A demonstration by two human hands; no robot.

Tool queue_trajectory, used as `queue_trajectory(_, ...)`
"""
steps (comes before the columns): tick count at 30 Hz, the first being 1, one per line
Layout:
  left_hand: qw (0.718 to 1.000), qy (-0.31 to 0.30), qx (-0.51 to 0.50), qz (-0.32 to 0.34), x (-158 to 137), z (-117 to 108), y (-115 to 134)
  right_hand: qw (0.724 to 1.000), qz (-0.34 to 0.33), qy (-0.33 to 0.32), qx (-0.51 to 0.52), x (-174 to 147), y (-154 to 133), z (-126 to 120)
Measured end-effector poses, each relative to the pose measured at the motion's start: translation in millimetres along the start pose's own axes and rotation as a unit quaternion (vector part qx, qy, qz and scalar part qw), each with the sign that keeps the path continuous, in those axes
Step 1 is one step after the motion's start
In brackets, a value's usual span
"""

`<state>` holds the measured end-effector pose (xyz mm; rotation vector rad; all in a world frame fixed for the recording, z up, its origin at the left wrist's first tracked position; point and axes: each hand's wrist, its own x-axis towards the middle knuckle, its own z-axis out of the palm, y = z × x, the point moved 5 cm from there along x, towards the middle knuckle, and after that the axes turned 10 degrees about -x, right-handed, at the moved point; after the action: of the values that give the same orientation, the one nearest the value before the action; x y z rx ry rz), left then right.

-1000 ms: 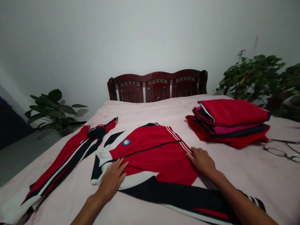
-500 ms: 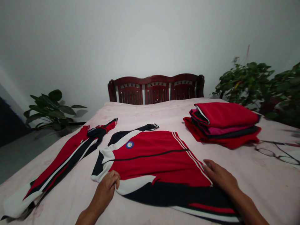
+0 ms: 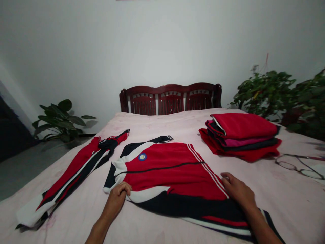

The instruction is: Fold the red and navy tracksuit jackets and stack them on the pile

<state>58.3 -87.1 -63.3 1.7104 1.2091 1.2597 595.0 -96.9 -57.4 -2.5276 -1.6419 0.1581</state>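
Note:
A red, navy and white zip-up tracksuit jacket [image 3: 165, 156] lies spread on the bed, its collar to the left and its hem to the right. A round blue badge [image 3: 142, 157] is on its chest. My left hand [image 3: 119, 194] is closed on the white shoulder edge near the collar, fingertips tucked at the fabric. At the hem's near corner rests my right hand [image 3: 240, 191], fingers stretched out beside the white stripes; its underside is hidden. The near sleeve passes under my right forearm.
Left of the jacket lies a pair of red and navy striped pants or similar garment [image 3: 73, 179]. Folded clothes [image 3: 243, 127] are stacked at the right, with eyeglasses [image 3: 297, 167] near them. Behind stands a dark wooden headboard [image 3: 170, 98]; plants [image 3: 61, 118] flank the bed.
The view has shifted slightly, so the bed and clothes appear a little to the right on the left side. Both hands keep their places on the jacket; more of the near sleeve's end shows.

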Motion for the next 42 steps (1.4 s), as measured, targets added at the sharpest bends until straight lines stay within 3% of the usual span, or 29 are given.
queue_trajectory(42, 1.0, 0.027, -0.011, -0.012, 1.0, -3.9, -10.6, 1.0, -0.007, 0.009, 0.025, 2.9, 4.0, 3.0)
